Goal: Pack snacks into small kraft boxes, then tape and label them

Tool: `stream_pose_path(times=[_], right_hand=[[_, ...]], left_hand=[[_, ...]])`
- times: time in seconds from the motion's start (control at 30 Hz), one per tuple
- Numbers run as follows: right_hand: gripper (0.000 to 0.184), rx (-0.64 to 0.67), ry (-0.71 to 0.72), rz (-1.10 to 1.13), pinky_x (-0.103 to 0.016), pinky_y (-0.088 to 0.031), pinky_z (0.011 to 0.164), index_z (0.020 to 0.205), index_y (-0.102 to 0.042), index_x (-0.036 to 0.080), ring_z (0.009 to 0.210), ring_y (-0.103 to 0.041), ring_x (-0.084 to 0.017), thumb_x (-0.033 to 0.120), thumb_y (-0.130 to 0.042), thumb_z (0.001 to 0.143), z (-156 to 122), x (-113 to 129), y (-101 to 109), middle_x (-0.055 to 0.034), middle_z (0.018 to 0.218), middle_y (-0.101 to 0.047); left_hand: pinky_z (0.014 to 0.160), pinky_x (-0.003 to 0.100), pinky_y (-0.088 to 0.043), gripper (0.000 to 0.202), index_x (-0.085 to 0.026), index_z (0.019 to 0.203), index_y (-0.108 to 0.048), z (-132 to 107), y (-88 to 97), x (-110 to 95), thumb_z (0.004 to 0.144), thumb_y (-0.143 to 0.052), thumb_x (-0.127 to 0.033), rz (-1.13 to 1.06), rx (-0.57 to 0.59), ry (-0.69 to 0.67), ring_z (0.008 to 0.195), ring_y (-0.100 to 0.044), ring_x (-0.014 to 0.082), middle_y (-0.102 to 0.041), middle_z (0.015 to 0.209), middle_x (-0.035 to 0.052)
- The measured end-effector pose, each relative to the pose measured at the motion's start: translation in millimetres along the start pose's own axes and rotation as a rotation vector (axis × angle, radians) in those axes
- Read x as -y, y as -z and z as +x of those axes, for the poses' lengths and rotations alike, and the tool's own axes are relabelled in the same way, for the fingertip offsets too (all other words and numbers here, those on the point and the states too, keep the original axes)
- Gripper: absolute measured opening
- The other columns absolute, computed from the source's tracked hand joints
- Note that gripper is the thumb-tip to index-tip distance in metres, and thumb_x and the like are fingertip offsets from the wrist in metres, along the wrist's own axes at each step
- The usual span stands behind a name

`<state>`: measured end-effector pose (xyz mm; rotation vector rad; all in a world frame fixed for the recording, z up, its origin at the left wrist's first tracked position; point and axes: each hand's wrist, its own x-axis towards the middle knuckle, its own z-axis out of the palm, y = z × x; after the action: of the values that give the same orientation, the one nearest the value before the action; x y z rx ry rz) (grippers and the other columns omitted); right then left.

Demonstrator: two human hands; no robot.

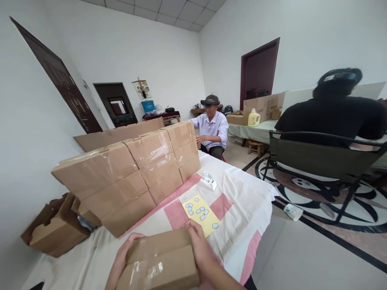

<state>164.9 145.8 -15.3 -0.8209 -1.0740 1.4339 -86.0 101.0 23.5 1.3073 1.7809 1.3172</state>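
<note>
White walls (pixel 136 48), bare, evenly lit. Tiled ceiling (pixel 169 10) overhead. Dark brown door (pixel 60 84) open at left; dark doorway (pixel 116 104) in far wall, poster (pixel 142 88) beside it. Maroon door (pixel 260 72) at right. Pale floor (pixel 302 257) with black swirl pattern. Folding chair (pixel 320 161) at right, facing long table (pixel 256 131) under pale green cloth; small wooden stool (pixel 256 147) beneath. Low dark table (pixel 163 116) against far wall.

left hand (pixel 123 250) and right hand (pixel 198 243): bare, with slim fingers; both forearms (pixel 222 276) uncovered as far as the near edge of the view.
</note>
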Motion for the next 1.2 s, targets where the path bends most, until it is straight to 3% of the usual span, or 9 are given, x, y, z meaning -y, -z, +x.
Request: stream_pose_path(times=[0.17,0.3,0.37,0.5,0.63,0.8,1.0,1.1,1.2], right_hand=[[0.033,-0.236,0.08,-0.1,-0.032,-0.043,0.07,0.07,-0.061,0.023,0.076,-0.056,-0.025,0.054,-0.06,0.082,-18,51,102,-0.0033,0.076,-0.06],[0.032,-0.514,0.136,-0.224,-0.032,-0.043,0.067,0.071,-0.063,0.023,0.078,-0.057,-0.025,0.054,-0.058,0.08,-30,88,181,-0.0043,0.081,-0.062],[0.032,-0.642,0.144,-0.248,-0.033,-0.043,0.065,0.071,-0.065,0.024,0.078,-0.057,-0.026,0.055,-0.059,0.077,-31,98,211,-0.0052,0.084,-0.064],[0.029,-0.926,0.121,-0.239,-0.035,-0.042,0.065,0.073,-0.068,0.024,0.081,-0.058,-0.029,0.052,-0.061,0.067,-19,106,257,-0.0067,0.089,-0.067],[0.025,-1.134,0.159,-0.226,-0.034,-0.037,0.062,0.072,-0.065,0.022,0.074,-0.053,-0.025,0.044,-0.057,0.066,9,117,284,-0.0055,0.079,-0.063],[0.018,-1.102,0.332,-0.435,-0.032,-0.034,0.064,0.068,-0.06,0.019,0.069,-0.049,-0.019,0.035,-0.052,0.072,88,116,295,-0.0022,0.069,-0.059],[0.015,-0.911,0.573,-0.736,-0.031,-0.034,0.067,0.071,-0.051,0.02,0.071,-0.048,-0.018,0.025,-0.039,0.08,266,73,278,0.0001,0.068,-0.051],[0.015,-0.714,0.655,-0.924,-0.031,-0.032,0.069,0.074,-0.046,0.022,0.073,-0.046,-0.019,0.02,-0.036,0.085,361,53,252,0.0,0.071,-0.047],[0.014,-0.612,0.591,-1.106,-0.031,-0.029,0.07,0.079,-0.048,0.021,0.074,-0.042,-0.018,0.016,-0.038,0.088,438,41,215,-0.0015,0.079,-0.047]], left_hand=[[0.09,0.041,-0.05,0.05,-0.026,0.077,-0.067,16,-113.3,-42,0.075,-0.05,-0.073,-0.122,0.117,-0.022,0.098,-0.062,0.0316,-0.069,0.092,0.0083],[0.065,0.034,-0.048,0.042,-0.024,0.069,-0.053,45,-221.2,-81,0.078,-0.058,-0.065,-0.196,0.258,-0.02,0.078,-0.061,0.0234,-0.062,0.076,0.0053],[0.064,0.032,-0.047,0.041,-0.023,0.071,-0.052,60,-269.6,-98,0.082,-0.057,-0.061,-0.217,0.319,-0.049,0.075,-0.06,0.0196,-0.06,0.075,0.0038],[0.07,0.033,-0.046,0.037,-0.022,0.072,-0.053,77,-327.8,-106,0.089,-0.05,-0.055,-0.182,0.342,-0.131,0.076,-0.059,0.0183,-0.06,0.075,0.0041],[0.068,0.035,-0.038,0.035,-0.026,0.066,-0.05,82,-311.3,-61,0.085,-0.051,-0.055,-0.037,0.342,-0.206,0.07,-0.053,0.021,-0.056,0.068,0.0028],[0.062,0.034,-0.03,0.034,-0.028,0.066,-0.043,95,-254.9,4,0.089,-0.042,-0.053,0.219,0.266,-0.07,0.059,-0.048,0.0216,-0.051,0.06,0.0004],[0.062,0.036,-0.023,0.022,-0.029,0.073,-0.047,108,-263.5,21,0.088,-0.047,-0.045,0.485,0.328,-0.026,0.063,-0.053,0.0229,-0.062,0.071,0.0034],[0.062,0.036,-0.023,0.021,-0.029,0.076,-0.05,111,-269.7,27,0.09,-0.046,-0.044,0.548,0.348,-0.006,0.065,-0.056,0.023,-0.065,0.073,0.0057],[0.063,0.036,-0.024,0.018,-0.028,0.079,-0.054,112,-270.7,31,0.091,-0.046,-0.04,0.581,0.342,0.013,0.068,-0.059,0.0223,-0.065,0.074,0.0059]])
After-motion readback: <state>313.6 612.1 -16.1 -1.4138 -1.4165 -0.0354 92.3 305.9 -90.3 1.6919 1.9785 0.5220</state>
